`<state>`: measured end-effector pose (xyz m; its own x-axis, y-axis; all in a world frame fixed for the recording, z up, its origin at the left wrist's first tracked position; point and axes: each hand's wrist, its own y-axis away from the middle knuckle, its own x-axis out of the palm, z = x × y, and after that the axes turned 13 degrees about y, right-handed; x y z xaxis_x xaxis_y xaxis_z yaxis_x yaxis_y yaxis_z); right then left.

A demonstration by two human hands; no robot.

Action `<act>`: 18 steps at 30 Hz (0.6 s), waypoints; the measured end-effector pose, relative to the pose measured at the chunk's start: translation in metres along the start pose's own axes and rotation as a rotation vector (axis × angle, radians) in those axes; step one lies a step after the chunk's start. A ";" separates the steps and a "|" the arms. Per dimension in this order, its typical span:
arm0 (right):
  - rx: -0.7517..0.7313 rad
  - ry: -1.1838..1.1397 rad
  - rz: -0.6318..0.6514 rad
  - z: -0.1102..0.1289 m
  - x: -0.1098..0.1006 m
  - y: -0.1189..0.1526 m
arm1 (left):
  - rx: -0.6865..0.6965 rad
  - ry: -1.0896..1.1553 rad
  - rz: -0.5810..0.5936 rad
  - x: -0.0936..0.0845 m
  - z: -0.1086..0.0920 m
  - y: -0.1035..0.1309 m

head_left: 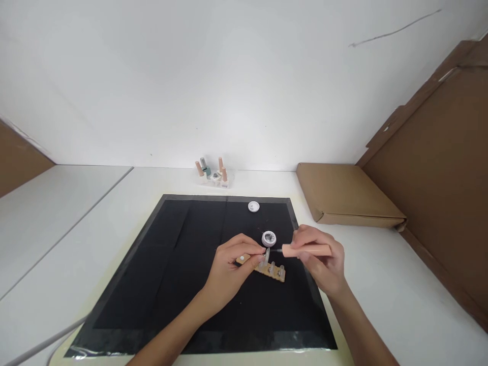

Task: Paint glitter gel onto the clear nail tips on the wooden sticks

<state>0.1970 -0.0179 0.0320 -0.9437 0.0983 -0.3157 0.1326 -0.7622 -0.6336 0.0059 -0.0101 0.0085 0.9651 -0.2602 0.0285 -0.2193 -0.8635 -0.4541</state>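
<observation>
On the black, glossy-edged mat (190, 284) lies a tan, wavy-edged strip (275, 274) bearing clear tips (281, 269). Beside it, the right fingers (310, 262) grip a smooth peach brush handle (310, 249) — cylindrical, its slim brush (277, 250) beside a translucent, curved nail tip (267, 255) that the left fingers (246, 249) pinch.

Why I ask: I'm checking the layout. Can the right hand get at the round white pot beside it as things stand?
Probably yes: the round white pot sits just left of the right hand, with nothing visibly between, though that hand holds a peach handle.
</observation>
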 end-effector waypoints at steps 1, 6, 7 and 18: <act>-0.014 -0.033 0.041 0.000 0.000 -0.001 | 0.001 -0.009 -0.002 0.000 -0.001 0.000; -0.079 -0.009 0.145 0.002 0.000 -0.003 | 0.017 -0.009 0.024 0.003 -0.004 -0.002; -0.081 0.010 0.133 0.002 0.001 -0.003 | 0.025 -0.008 0.029 0.003 -0.004 -0.002; -0.006 0.002 0.011 0.000 -0.001 -0.003 | 0.073 -0.043 0.038 0.002 -0.003 0.001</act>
<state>0.1979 -0.0164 0.0345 -0.9417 0.0907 -0.3241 0.1453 -0.7593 -0.6344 0.0073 -0.0127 0.0106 0.9619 -0.2718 -0.0280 -0.2466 -0.8192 -0.5179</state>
